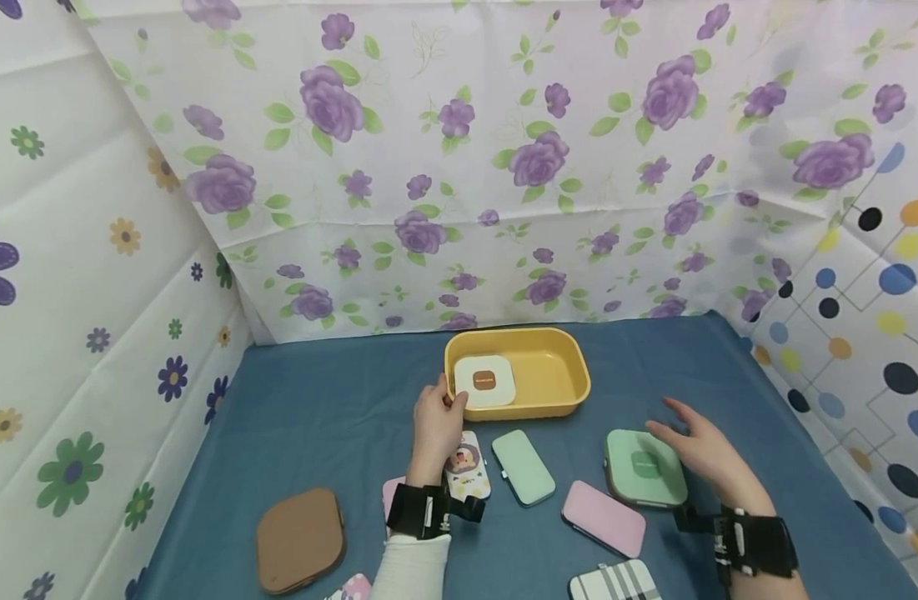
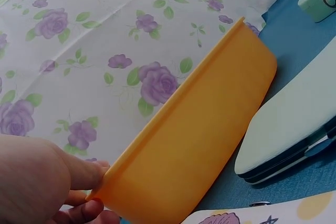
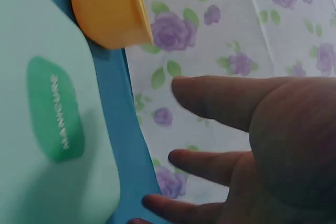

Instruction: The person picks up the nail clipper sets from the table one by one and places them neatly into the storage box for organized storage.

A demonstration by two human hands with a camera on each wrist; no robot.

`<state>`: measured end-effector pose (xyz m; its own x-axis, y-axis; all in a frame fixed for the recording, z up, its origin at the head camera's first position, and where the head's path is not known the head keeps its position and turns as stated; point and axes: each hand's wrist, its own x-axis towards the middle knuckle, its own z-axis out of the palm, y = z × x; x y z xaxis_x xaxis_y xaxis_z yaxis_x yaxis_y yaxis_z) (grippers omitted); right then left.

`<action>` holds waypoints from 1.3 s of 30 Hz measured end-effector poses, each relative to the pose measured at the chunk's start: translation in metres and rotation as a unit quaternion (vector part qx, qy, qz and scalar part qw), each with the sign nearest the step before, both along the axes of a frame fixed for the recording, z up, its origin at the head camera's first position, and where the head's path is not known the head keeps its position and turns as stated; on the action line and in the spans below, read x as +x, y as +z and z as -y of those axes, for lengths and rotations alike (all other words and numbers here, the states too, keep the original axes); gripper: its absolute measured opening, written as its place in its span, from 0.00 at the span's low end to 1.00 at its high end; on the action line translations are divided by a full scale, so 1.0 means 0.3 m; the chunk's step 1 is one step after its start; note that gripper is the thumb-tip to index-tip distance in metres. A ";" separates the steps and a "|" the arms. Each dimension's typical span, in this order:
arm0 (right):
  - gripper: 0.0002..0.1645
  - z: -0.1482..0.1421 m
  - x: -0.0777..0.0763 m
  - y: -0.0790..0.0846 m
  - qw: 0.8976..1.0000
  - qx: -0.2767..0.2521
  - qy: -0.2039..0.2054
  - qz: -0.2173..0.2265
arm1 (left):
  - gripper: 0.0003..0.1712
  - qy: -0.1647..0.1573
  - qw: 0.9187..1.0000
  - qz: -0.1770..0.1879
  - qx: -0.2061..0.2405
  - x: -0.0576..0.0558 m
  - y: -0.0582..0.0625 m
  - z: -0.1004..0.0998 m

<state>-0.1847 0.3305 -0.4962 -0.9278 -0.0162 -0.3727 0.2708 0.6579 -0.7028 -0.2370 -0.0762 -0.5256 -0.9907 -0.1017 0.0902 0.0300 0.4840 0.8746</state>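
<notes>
At the left end of a yellow plastic bin (image 1: 552,377), my left hand (image 1: 434,429) pinches the rim, thumb on top and fingers below, as the left wrist view shows. Inside the bin's left half lies a white square case (image 1: 464,375) with a brown label. My right hand (image 1: 704,454) hovers with spread fingers beside a mint-green square case (image 1: 625,468) and holds nothing. In the right wrist view, that case's darker green label (image 3: 55,114) reads "MANICURE". A patterned case (image 1: 466,479) with a cartoon face lies partly behind my left wrist.
Near the bin's front lies a pale green slim case (image 1: 524,468). A pink case (image 1: 604,518) and a striped case (image 1: 616,581) sit front right, a brown case (image 1: 299,542) front left. Floral sheets (image 1: 459,250) hang around the blue cloth (image 1: 338,417).
</notes>
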 end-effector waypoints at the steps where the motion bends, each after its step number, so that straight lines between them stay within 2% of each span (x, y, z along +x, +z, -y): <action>1: 0.65 -0.003 0.003 -0.004 1.000 0.008 -0.002 0.003 | 0.35 0.000 1.000 0.000 0.000 -0.001 0.000 0.000; 4: 0.69 -0.002 0.006 -0.023 0.999 0.039 -0.001 0.011 | 0.35 -0.001 1.000 -0.003 -0.002 -0.003 -0.001 0.001; 11: 0.85 0.048 0.016 -0.058 0.994 0.100 -0.005 0.040 | 0.35 -0.006 1.000 -0.001 -0.007 -0.003 -0.004 -0.001; 15: 0.88 0.091 0.027 -0.060 0.987 0.157 0.008 0.022 | 0.35 -0.006 1.000 -0.003 0.001 0.001 -0.005 -0.004; 19: 0.89 0.108 0.027 -0.064 0.982 0.189 0.008 0.003 | 0.35 -0.007 1.000 -0.002 0.005 0.003 -0.005 -0.005; 24: 0.88 0.120 0.023 -0.065 0.980 0.201 0.016 -0.004 | 0.35 -0.005 1.000 0.000 0.006 -0.002 -0.001 0.000; 29: 0.82 0.144 0.021 -0.060 0.980 0.196 0.029 -0.018 | 0.35 -0.004 1.000 0.004 0.009 -0.003 0.000 0.006; 34: 0.79 0.156 0.027 -0.065 0.980 0.193 0.024 -0.032 | 0.35 -0.008 1.000 0.007 0.007 -0.001 -0.002 0.009; 39: 0.81 0.144 0.038 -0.066 0.981 0.190 0.015 -0.032 | 0.35 -0.011 1.000 0.004 0.007 -0.002 -0.007 0.005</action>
